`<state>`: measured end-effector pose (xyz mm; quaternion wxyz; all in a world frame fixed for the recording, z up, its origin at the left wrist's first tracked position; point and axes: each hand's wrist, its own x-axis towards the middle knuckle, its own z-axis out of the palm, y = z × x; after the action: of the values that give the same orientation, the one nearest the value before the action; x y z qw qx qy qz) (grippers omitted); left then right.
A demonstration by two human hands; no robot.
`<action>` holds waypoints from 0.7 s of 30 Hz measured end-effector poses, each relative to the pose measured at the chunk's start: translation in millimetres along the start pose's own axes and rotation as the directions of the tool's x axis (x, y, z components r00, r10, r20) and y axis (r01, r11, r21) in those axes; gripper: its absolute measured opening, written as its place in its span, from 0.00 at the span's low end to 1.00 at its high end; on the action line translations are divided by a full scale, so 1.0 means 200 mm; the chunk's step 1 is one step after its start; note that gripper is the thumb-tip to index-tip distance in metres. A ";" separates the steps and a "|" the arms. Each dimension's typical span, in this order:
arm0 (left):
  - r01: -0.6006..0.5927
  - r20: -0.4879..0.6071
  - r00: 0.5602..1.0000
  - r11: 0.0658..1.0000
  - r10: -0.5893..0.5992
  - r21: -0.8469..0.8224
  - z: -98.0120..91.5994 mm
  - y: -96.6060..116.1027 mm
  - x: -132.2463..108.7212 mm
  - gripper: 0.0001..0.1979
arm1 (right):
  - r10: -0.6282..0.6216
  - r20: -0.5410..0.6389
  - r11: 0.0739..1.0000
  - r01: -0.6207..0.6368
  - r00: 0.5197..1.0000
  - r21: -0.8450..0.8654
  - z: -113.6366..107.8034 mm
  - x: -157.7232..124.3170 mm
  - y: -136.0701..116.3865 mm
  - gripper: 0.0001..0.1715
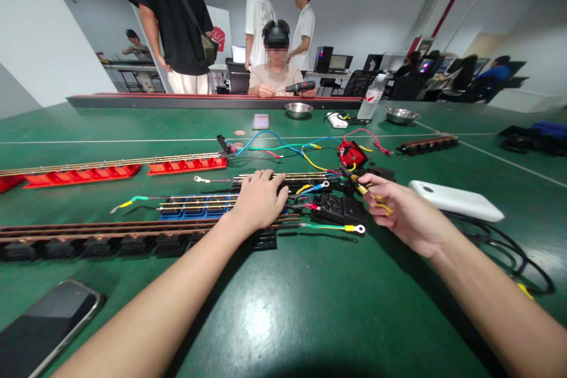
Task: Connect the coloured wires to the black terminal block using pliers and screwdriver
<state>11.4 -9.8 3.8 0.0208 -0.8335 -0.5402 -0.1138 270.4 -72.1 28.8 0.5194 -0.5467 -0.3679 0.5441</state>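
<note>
My left hand (261,201) lies palm down, fingers stretched and thumb apart, across a black holder strip with metal rods (305,178) and the blue holder strip (201,207). In my right hand (394,212) is a pair of pliers with yellow handles (362,186). Their jaws are at the right end of the black strip, among wires; what they touch is too small to tell. Just below is a black terminal block (339,208) with wires attached. A green-yellow wire with a ring terminal (336,228) sticks out from the nearest black strip (97,239).
Red holder strips (188,164) lie at left, and a red part with wires (353,155) sits behind the pliers. A white power bank (456,199) and black cables are at right. A phone (48,325) lies near left. Across the table a person holds a drill (301,87).
</note>
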 end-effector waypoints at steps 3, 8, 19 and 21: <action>-0.004 0.000 1.000 1.000 0.004 -0.010 0.00 0.00 0.00 0.24 | -0.040 -0.027 0.993 0.037 0.999 -0.110 -0.01 0.00 0.00 0.20; -0.006 -0.004 1.000 1.000 0.006 -0.017 0.00 0.00 0.00 0.24 | -0.131 -0.079 0.924 0.093 0.988 -0.371 -0.01 0.00 0.00 0.21; -0.013 -0.011 1.000 1.000 0.013 -0.001 0.00 0.00 0.00 0.24 | -0.250 0.198 0.530 0.305 0.948 -0.791 -0.04 0.04 0.06 0.18; -0.013 -0.013 1.000 1.000 0.013 0.000 0.00 0.00 0.00 0.24 | -0.252 0.199 0.485 0.302 0.947 -0.821 -0.03 0.04 0.07 0.19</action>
<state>11.6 -9.3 4.1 0.0251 -0.8363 -0.5346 -0.1189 275.5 -68.5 13.3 0.2625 -0.6477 -0.6799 0.2222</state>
